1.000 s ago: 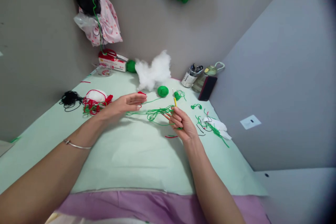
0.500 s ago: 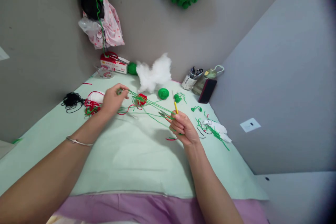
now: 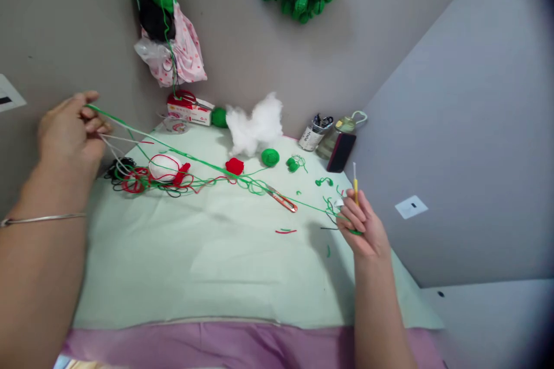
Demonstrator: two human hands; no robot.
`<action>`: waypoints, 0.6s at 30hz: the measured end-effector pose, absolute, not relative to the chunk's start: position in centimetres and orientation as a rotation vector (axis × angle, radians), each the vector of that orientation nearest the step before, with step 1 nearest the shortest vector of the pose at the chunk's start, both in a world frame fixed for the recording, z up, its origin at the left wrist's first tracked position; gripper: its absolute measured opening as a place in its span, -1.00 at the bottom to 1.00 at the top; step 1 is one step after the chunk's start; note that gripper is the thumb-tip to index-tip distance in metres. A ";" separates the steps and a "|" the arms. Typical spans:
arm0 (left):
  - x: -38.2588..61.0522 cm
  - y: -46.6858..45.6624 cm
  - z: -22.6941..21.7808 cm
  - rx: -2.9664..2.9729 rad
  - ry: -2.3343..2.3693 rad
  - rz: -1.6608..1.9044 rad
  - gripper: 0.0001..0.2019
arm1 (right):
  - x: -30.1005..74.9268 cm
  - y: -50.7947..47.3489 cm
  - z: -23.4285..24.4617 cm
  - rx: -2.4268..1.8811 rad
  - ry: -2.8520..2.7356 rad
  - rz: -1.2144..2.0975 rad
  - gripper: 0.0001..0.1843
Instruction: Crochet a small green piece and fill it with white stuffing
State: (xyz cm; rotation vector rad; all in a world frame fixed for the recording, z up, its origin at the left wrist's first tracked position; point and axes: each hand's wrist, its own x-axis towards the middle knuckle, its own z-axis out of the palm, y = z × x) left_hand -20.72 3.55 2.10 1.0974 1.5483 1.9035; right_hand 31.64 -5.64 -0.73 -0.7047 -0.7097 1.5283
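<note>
Raised at the far left, my left hand [image 3: 71,132] is closed on strands of green yarn [image 3: 190,157], with white strands hanging below its fingers. The green strands stretch across the table towards my right hand [image 3: 363,222]. That hand is closed round a crochet hook [image 3: 355,187] with a yellow grip, its metal tip pointing up. Some green yarn also shows against the palm. Beneath the stretched yarn lie orange-handled thread snips [image 3: 282,200] and a red ball of yarn [image 3: 234,166]. A small green ball [image 3: 270,157] sits behind them.
White stuffing [image 3: 254,127] stands at the back. A white yarn ball [image 3: 164,167] lies among tangled red and black yarn at left. A phone [image 3: 341,153] leans on a jar beside a pen cup [image 3: 310,136]. Scissors [image 3: 188,98] rest on a box; a bag [image 3: 184,52] hangs above.
My hands have moved apart, left hand up and leftward, right hand to the right with the hook. The green yarn is drawn out longer. The snips now lie on the table, out of my right hand.
</note>
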 end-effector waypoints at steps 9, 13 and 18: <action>-11.1 1.1 2.2 1.893 1.449 1.282 -0.61 | 30.5 -10.0 -0.9 -0.799 -0.564 1.450 -0.79; -0.1 -5.1 1.1 2.007 0.968 0.904 -0.46 | 25.1 -10.5 -0.2 -0.714 -0.543 1.609 -0.81; 6.3 -7.3 -1.7 1.990 0.632 0.682 -0.77 | 22.7 -12.6 2.2 -0.562 -0.459 1.687 -0.84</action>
